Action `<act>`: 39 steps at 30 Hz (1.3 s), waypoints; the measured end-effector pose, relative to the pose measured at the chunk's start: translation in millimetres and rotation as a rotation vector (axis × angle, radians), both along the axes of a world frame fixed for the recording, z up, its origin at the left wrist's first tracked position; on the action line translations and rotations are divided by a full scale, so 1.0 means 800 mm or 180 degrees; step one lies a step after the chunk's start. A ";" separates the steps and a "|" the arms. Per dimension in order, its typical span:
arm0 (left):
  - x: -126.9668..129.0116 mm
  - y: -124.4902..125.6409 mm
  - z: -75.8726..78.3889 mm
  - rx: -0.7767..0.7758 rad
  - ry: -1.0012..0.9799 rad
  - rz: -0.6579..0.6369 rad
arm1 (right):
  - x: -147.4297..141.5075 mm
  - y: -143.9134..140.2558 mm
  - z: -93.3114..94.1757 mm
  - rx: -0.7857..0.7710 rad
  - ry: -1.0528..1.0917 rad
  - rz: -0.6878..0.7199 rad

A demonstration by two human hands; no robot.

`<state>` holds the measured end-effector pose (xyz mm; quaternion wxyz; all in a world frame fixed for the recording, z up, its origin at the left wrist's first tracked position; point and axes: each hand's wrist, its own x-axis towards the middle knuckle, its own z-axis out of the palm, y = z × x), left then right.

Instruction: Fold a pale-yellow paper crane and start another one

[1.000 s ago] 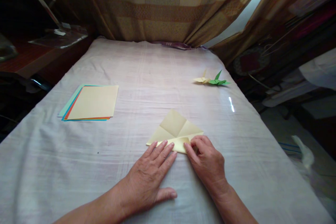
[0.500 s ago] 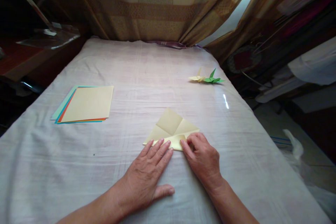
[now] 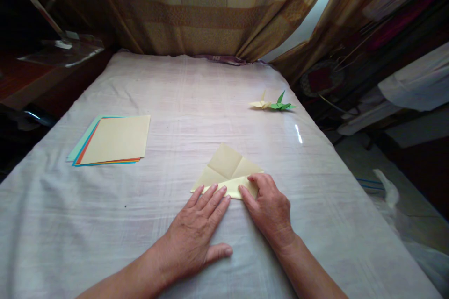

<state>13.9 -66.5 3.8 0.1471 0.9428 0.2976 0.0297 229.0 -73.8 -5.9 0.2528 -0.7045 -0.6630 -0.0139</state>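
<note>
A pale yellow sheet of origami paper lies in front of me with crossing crease lines. Its near part is folded over into a narrow flap along the bottom edge. My left hand rests flat, fingers spread, with the fingertips pressing the flap's left part and the thumb out on the cloth. At the flap's right end is my right hand, its thumb and curled index finger on the paper. The other right fingers are bent and partly hidden.
A stack of coloured square sheets, pale yellow on top, lies to the left. Two folded paper cranes, one cream and one green, sit at the far right. The bed's right edge drops to the floor; a curtain hangs behind.
My right thumb and index finger have spread slightly, and the flap's right part looks flatter. My left hand stays in place. The view has shifted a little.
</note>
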 end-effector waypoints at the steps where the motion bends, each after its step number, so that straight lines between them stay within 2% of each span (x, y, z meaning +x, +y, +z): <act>1: 0.000 0.000 -0.001 0.0010 -0.0013 0.0000 | 0.000 0.000 -0.001 0.0060 -0.0005 0.0028; 8: 0.000 -0.001 -0.004 0.0004 -0.0007 0.0020 | 0.000 -0.002 0.004 0.0105 0.0066 0.0286; 18: 0.002 0.000 -0.004 0.0056 0.0062 0.0058 | -0.004 -0.002 0.008 -0.0142 0.0025 0.0238; 28: 0.000 0.003 -0.008 0.0114 0.0007 0.0029 | 0.034 -0.022 0.010 -0.0343 0.0087 0.0105; 31: 0.001 0.003 -0.007 0.0126 0.0044 0.0025 | 0.034 -0.025 0.015 -0.0142 0.0032 0.0202; 35: 0.001 0.003 -0.005 0.0123 0.0034 0.0028 | 0.013 -0.034 0.027 0.0275 -0.0313 0.0619; 39: 0.003 0.003 -0.003 0.0115 0.0106 0.0030 | -0.005 -0.043 0.027 0.0322 -0.0734 0.0562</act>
